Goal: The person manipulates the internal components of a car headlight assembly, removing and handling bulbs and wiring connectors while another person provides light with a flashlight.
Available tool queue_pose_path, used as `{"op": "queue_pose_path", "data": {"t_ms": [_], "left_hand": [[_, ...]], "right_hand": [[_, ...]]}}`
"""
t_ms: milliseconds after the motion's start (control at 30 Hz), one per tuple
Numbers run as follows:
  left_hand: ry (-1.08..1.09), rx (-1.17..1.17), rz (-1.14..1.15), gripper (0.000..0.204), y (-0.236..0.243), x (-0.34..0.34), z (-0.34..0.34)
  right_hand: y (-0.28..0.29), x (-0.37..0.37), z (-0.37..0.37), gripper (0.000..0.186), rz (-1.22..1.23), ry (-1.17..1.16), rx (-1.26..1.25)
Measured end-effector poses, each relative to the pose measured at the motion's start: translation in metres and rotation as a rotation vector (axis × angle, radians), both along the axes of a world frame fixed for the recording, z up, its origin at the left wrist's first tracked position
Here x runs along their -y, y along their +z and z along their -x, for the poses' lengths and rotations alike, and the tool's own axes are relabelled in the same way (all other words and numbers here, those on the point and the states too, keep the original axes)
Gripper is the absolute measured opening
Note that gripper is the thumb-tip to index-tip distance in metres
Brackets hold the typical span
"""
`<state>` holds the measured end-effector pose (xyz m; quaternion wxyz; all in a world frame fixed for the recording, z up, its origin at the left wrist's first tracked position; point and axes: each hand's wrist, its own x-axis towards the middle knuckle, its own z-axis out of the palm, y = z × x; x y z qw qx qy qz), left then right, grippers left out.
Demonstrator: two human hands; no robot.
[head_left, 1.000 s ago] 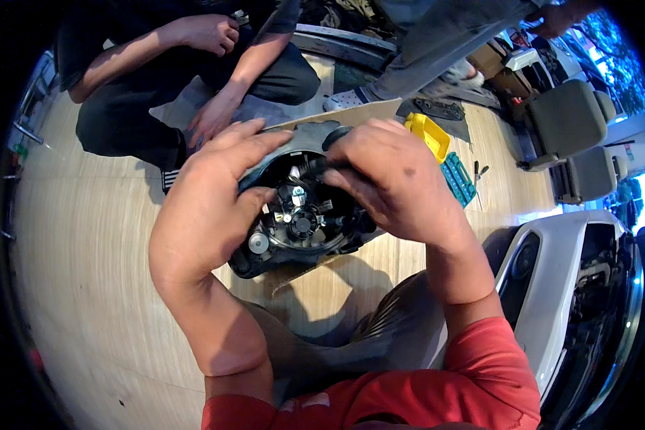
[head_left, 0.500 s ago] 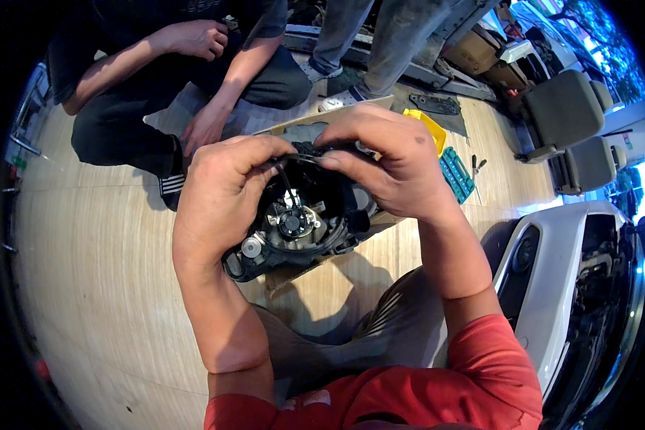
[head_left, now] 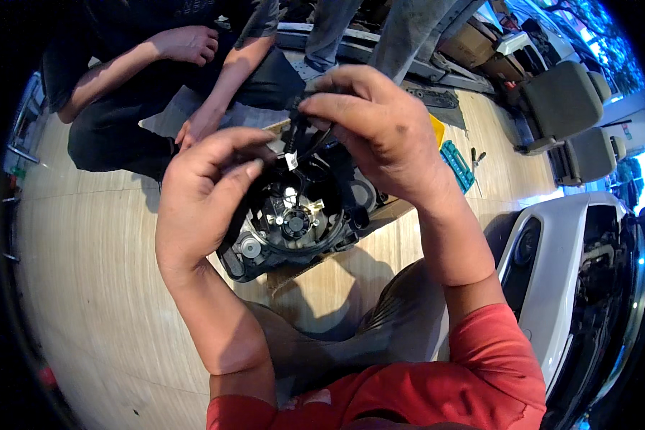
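Observation:
A black headlight housing (head_left: 240, 266) lies in front of me with its round back opening uncovered. Inside it a small round black fan (head_left: 295, 223) sits on a metal-coloured mount. From the opening rises a black cable (head_left: 292, 136) with a white tag (head_left: 292, 161) on it. My right hand (head_left: 387, 132) pinches this cable above the far rim, fingers closed round its upper part. My left hand (head_left: 204, 190) is at the housing's left side, thumb and forefinger apart beside the cable, with nothing visible between them. Its other fingers are partly hidden.
Cardboard (head_left: 387, 216) lies under the housing. A co-worker's hand (head_left: 201, 125) is close to the far left. A teal tool case (head_left: 457, 166), a yellow container (head_left: 437, 131) and a screwdriver (head_left: 474, 163) lie to the right. A white car bumper (head_left: 545, 287) stands at right, with grey seats (head_left: 566, 107) beyond.
My right hand has lifted away from the rim, drawing the black cable upward. My left thumb and forefinger have parted and moved slightly left. The white tag now shows.

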<state>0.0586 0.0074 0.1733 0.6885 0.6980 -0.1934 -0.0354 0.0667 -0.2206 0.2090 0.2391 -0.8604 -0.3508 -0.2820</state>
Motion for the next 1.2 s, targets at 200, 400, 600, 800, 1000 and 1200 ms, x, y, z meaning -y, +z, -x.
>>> {"op": "queue_pose_path", "data": {"t_ms": [200, 400, 600, 800, 1000, 1200], "left_hand": [[0.033, 0.030, 0.230, 0.039, 0.000, 0.006, 0.004], [-0.024, -0.026, 0.424, 0.060, 0.011, 0.021, 0.009], [0.043, -0.062, 0.309, 0.049, 0.004, 0.017, 0.002], [0.023, -0.083, 0.435, 0.044, 0.003, 0.025, -0.002], [-0.046, -0.096, 0.442, 0.046, 0.002, 0.026, -0.002], [-0.053, -0.132, 0.387, 0.046, -0.002, 0.024, -0.003]], "right_hand": [[0.011, -0.020, -0.004, 0.020, -0.051, 0.194, -0.044], [0.014, -0.028, -0.001, 0.037, -0.123, 0.263, -0.043], [-0.004, -0.005, 0.015, 0.037, -0.366, 0.000, -0.381], [-0.005, -0.018, 0.048, 0.031, 0.370, 0.081, -0.454], [-0.013, -0.029, 0.038, 0.020, 0.476, 0.100, -0.593], [-0.019, -0.020, 0.035, 0.025, 0.504, 0.108, -0.659]]}}
